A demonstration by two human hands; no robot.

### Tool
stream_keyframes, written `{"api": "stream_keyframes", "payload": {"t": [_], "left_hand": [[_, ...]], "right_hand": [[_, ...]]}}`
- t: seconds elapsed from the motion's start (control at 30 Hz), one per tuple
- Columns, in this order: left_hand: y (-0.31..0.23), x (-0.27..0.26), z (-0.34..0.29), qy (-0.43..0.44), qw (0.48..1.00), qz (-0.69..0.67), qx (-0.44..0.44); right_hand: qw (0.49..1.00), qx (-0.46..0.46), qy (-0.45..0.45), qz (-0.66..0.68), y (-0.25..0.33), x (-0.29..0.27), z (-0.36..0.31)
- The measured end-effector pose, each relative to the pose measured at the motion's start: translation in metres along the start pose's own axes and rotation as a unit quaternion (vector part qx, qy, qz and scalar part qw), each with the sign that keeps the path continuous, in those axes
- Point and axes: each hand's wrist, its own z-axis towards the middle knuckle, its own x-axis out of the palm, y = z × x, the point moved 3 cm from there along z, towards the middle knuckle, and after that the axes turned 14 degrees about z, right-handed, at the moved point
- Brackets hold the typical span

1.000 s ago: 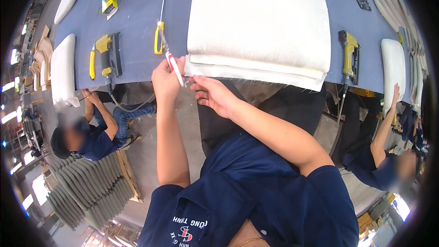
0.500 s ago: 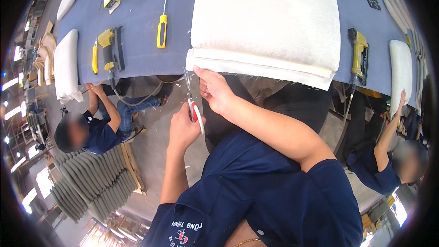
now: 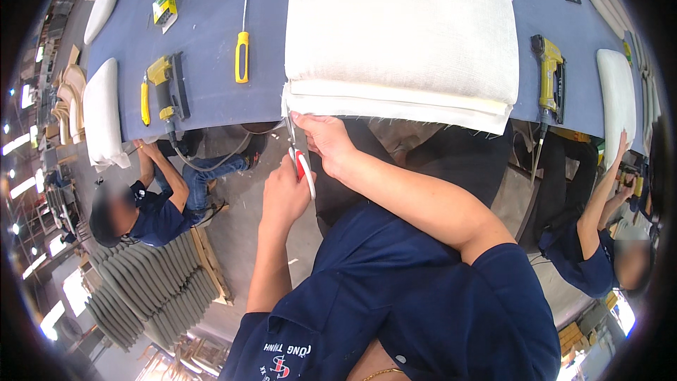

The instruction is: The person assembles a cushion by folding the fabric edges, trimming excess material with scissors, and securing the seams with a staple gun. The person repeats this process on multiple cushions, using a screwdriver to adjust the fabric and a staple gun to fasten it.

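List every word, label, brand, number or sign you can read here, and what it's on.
Dark blue shirt: white lettering and a red-and-white emblem; I won't copy these.
Green-and-yellow box: printing too small to read.
Right-hand yellow air tool: faint markings, too small to read.
Scissors, white cushion: no lettering visible.

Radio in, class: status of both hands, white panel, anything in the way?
Left hand gripping scissors, blades at near left corner of white panel. Right hand at same edge, fingertips close to blades. No other obstruction visible.
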Motion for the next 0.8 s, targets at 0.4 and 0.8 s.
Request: {"api": "stream_keyframes", "payload": {"t": [0.4,0.8], "left_hand": [[0.012,0.005,0.002,0.005,1.0,0.005,0.026],[0.012,0.0,0.012,-0.028,0.997,0.003,0.066]], "right_hand": [[1.0,-0.026,-0.008,0.011,-0.002,0.002,0.0],[0.998,-0.054,-0.022,0.005,0.002,0.011,-0.006]]}}
